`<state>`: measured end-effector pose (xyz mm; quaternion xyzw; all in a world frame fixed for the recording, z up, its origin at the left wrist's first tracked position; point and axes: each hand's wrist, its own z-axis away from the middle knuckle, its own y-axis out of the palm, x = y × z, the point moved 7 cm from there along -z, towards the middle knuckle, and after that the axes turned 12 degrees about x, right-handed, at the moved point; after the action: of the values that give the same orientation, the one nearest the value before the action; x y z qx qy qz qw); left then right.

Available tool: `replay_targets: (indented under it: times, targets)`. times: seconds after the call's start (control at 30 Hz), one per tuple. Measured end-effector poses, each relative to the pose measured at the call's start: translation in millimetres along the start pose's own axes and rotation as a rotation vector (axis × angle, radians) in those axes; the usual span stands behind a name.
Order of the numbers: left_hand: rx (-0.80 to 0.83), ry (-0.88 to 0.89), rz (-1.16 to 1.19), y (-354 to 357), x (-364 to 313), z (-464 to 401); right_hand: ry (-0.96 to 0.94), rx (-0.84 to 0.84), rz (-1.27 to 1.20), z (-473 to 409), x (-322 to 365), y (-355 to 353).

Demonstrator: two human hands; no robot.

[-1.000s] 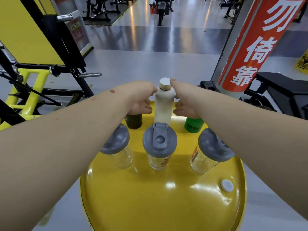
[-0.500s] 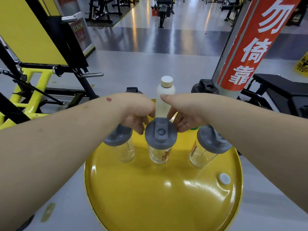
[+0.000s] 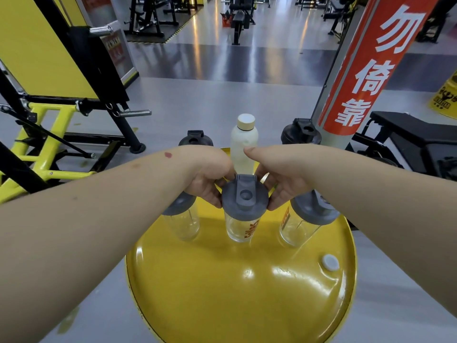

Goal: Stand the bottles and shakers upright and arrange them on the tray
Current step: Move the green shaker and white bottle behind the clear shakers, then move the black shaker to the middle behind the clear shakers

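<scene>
1. Three clear shakers with grey lids stand upright in a row across the yellow tray (image 3: 222, 305), and the middle shaker (image 3: 243, 211) serves as the landmark for everything else.
2. Nearer than the middle shaker and off to its right, a small white cap (image 3: 330, 262) sits in the tray's surface close to the rim.
3. Left of the middle shaker stands the left shaker (image 3: 183, 219), partly hidden under the left forearm; right of it stands the right shaker (image 3: 304, 224), tilted in this wide-angle view.
4. The left hand (image 3: 210, 179) curls its fingers against the left edge of the middle shaker's lid, and the right hand (image 3: 284, 179) presses fingertips to the lid's right edge, so both hands grip that lid between them.
5. Just behind the middle shaker, a white bottle (image 3: 244, 142) with a pale cap stands upright.
6. Farther back, a black shaker (image 3: 195, 139) rises behind-left of the middle shaker and another black shaker (image 3: 301, 132) behind-right.
7. Beyond that one leans a red-and-grey pillar (image 3: 366, 70) with white characters.
</scene>
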<state>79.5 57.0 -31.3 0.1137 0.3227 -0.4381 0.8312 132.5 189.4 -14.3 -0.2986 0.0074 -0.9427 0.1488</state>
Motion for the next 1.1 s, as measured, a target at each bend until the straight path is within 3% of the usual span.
replay_targets:
  times: [0.4,0.53,0.73,0.9,1.1]
  targets:
    - [0.062,0.021,-0.091,10.6,-4.3,-0.4,0.024,-0.005,-0.023,3.4,-6.2,-7.7]
    - [0.016,0.026,-0.054,0.0,-7.8,9.5,0.02,-0.042,0.05,4.3,0.3,-10.9]
    - [-0.152,0.274,0.144,-76.5,-39.2,57.0,-0.267,-0.298,0.219,11.2,58.3,-21.6]
    - [-0.439,0.317,0.194,-144.7,-18.3,63.3,-0.397,-0.201,0.105,-6.6,95.4,7.0]
    - [-0.352,0.274,0.278,-156.4,13.0,24.9,-0.364,-0.125,-0.011,-43.7,113.9,39.6]
